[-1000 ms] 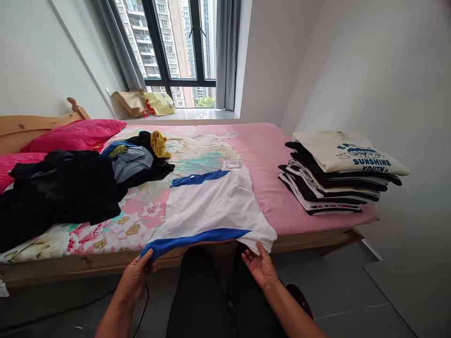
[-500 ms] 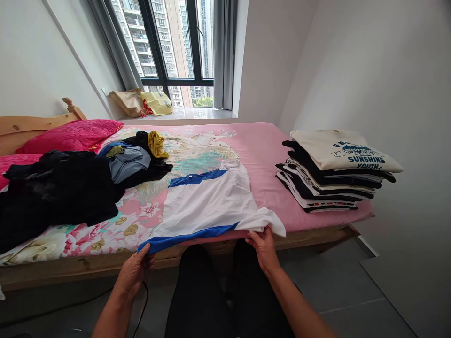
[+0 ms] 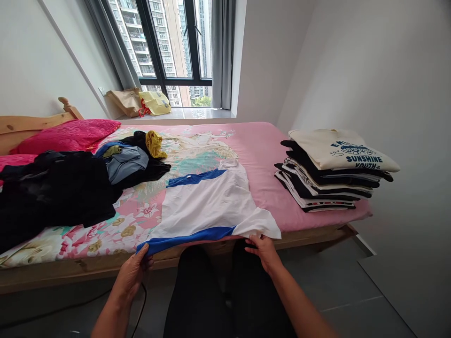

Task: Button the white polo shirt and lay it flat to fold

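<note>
A white T-shirt [image 3: 207, 202] with blue bands lies spread sideways on the bed, its near edge at the bed's front. My left hand [image 3: 136, 265] pinches the blue corner at the shirt's near left. At the near right, my right hand [image 3: 262, 251] grips the white edge by the sleeve between thumb and fingers. Between both hands the blue band runs fairly straight along the mattress edge. The fingertips under the cloth are partly hidden.
On the right of the bed [image 3: 259, 141] stands a stack of folded shirts [image 3: 327, 183], a cream one on top. A heap of black clothes [image 3: 59, 192] lies at left, with grey-blue and yellow garments [image 3: 155, 144] behind. Bags [image 3: 155, 103] rest on the windowsill.
My right hand has shifted slightly left and down with the shirt's edge, and the sleeve corner has moved a little left. My left hand keeps its hold.
</note>
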`<state>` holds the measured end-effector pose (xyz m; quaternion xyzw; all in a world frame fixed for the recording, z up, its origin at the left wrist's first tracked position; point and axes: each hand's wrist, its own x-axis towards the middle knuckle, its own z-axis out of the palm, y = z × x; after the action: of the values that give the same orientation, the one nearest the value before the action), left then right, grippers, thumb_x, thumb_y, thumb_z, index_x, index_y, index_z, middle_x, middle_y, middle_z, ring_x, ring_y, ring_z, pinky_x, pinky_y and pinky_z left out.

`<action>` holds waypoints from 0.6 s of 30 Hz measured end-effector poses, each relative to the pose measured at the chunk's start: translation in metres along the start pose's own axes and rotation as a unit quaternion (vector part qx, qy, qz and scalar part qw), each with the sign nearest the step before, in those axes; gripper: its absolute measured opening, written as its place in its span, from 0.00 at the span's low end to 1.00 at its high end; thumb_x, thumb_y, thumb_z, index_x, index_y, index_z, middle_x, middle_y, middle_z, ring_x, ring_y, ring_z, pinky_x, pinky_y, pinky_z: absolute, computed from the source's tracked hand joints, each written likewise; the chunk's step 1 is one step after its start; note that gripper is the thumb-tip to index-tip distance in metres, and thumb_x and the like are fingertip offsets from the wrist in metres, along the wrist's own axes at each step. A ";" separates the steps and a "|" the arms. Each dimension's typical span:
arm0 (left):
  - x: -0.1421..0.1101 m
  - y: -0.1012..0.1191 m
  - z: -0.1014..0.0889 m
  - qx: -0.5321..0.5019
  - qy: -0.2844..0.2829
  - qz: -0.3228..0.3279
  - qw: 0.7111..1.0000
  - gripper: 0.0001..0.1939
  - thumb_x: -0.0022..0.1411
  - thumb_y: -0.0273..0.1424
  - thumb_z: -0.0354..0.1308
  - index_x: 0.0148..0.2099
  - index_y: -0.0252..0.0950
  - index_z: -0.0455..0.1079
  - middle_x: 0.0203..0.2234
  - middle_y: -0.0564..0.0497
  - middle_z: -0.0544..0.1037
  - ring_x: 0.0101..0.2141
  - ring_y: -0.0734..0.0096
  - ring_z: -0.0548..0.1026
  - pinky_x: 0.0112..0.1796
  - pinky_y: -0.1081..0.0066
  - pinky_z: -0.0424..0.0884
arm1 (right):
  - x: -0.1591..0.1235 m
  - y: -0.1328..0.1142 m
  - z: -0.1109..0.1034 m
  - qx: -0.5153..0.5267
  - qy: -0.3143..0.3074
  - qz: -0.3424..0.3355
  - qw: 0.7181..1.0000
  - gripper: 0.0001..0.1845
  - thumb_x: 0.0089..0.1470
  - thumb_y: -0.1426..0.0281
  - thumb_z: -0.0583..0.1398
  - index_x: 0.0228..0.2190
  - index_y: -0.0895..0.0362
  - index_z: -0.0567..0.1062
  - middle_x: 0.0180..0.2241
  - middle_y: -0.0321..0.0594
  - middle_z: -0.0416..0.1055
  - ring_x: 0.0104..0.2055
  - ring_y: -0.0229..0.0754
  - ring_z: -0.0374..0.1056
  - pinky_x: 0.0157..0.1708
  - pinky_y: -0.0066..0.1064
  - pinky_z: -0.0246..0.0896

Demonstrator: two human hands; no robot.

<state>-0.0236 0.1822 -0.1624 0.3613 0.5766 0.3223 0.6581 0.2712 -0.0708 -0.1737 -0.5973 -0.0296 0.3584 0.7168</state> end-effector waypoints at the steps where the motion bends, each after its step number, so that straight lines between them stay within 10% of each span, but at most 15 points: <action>1: 0.000 0.000 0.000 -0.001 0.001 0.000 1.000 0.09 0.51 0.31 0.63 0.30 0.33 0.66 0.17 0.53 0.72 0.17 0.73 0.70 0.18 0.75 0.67 | 0.000 0.001 0.000 -0.011 0.006 -0.009 1.000 0.21 0.37 0.66 0.66 0.37 0.57 0.71 0.36 0.38 0.70 0.35 0.40 0.69 0.29 0.32 0.71; 18: -0.004 -0.023 -0.006 0.116 0.010 0.008 0.993 0.21 0.42 0.44 0.68 0.27 0.33 0.66 0.17 0.53 0.73 0.17 0.76 0.68 0.19 0.77 0.61 | -0.001 0.000 -0.018 0.089 0.134 0.008 0.987 0.07 0.40 0.73 0.55 0.28 0.56 0.67 0.16 0.25 0.60 0.15 0.29 0.54 0.16 0.28 0.66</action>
<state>-0.0302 0.1674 -0.1805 0.4365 0.6139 0.2624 0.6032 0.2787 -0.0860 -0.1784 -0.5741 0.1036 0.2822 0.7616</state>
